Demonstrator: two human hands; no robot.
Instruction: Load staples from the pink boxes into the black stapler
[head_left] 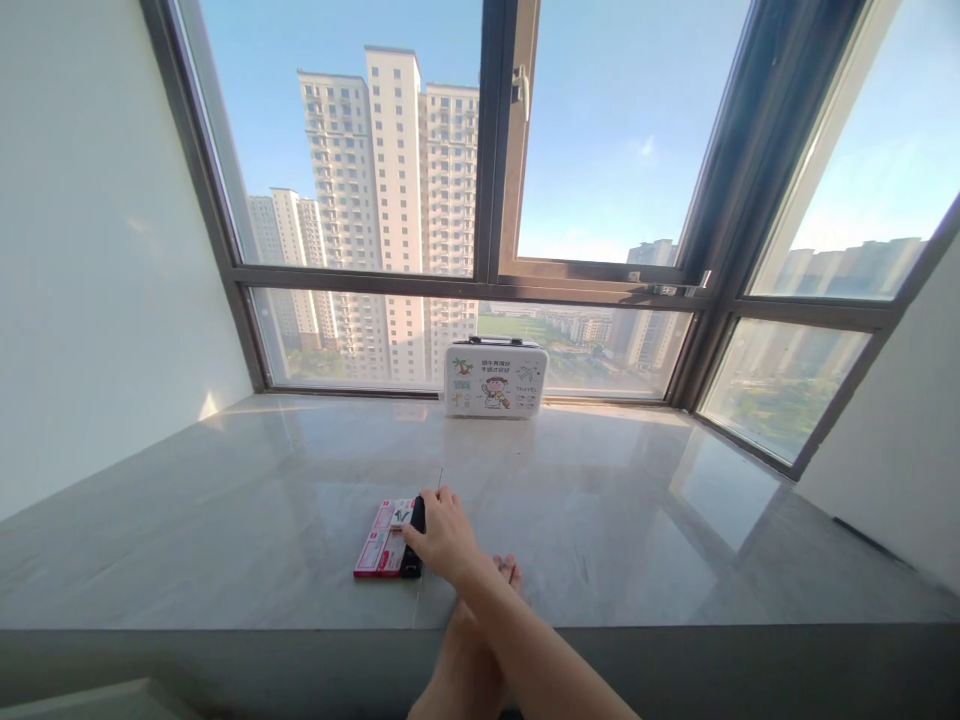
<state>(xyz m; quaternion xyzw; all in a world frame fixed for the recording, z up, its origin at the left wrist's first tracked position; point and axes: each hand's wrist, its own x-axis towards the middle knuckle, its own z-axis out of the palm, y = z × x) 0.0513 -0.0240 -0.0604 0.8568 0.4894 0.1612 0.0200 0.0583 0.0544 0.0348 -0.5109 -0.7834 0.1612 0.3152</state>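
My right hand (448,535) reaches across from the lower right, its thumb and fingers closed around a black stapler (412,566). The stapler lies along the right side of several small red-and-white boxes (373,552) packed close together on the grey stone sill (600,520). A small picture of a stapler shows on one box (402,514). Beneath my right forearm, my left hand (510,570) rests near the sill. Only a few of its fingertips show, and the forearm hides the rest, so I cannot tell if it holds anything.
A white case (496,381) with cartoon prints and a dark handle stands upright at the back of the sill, by the window frame (360,281). A white wall (97,250) bounds the left side. The sill's front edge (225,629) runs across below my hands.
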